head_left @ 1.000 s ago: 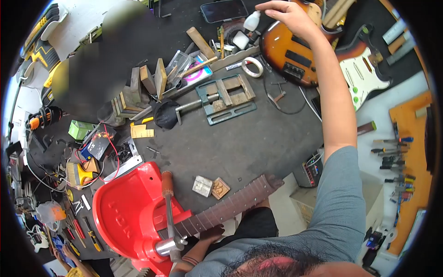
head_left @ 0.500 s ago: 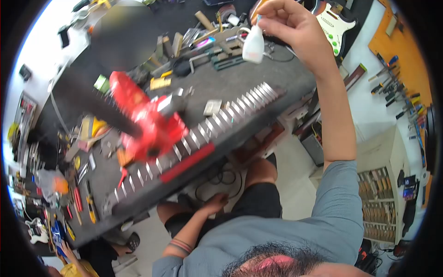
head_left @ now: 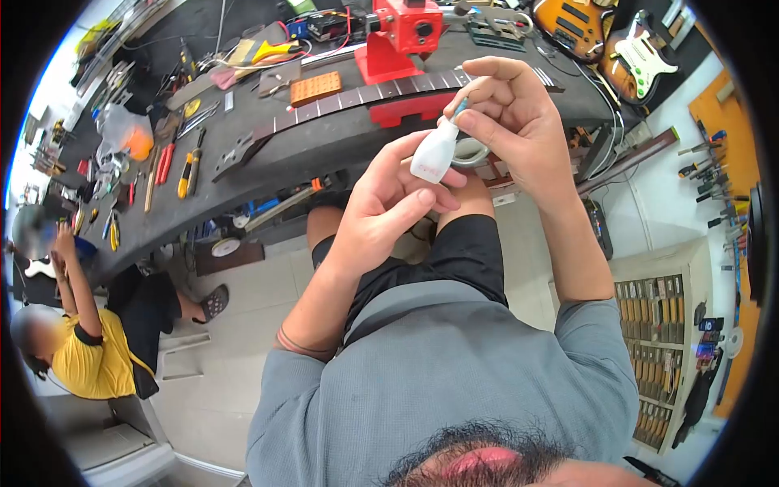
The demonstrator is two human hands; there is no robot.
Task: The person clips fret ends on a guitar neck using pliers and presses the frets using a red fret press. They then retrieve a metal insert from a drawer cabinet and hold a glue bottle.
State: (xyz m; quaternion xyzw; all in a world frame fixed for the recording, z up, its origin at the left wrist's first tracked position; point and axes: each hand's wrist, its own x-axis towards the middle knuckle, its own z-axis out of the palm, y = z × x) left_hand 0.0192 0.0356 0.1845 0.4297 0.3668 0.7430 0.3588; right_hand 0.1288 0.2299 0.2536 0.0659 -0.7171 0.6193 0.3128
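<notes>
A small white bottle (head_left: 434, 154) with a blue tip hangs tilted between my two hands, above my lap. The thumb and fingers of my right hand (head_left: 515, 122) pinch it at the tip. My left hand (head_left: 389, 199) is cupped around the bottle's lower part, its fingers apart; whether they press on it is hard to tell. Beyond my hands, a guitar neck (head_left: 349, 99) with a dark fretboard lies across the bench, supported near a red vise (head_left: 406, 32).
Pliers (head_left: 191, 166), a plastic bag (head_left: 126, 130) and an orange block (head_left: 316, 88) lie on the bench (head_left: 268, 174). Guitar bodies (head_left: 637, 61) are at the upper right. A person in yellow (head_left: 97, 361) works at the left.
My right hand has brought the bottle from the far side of the bench to above my lap. My left hand has risen beside it. The view has shifted, showing more of the left side.
</notes>
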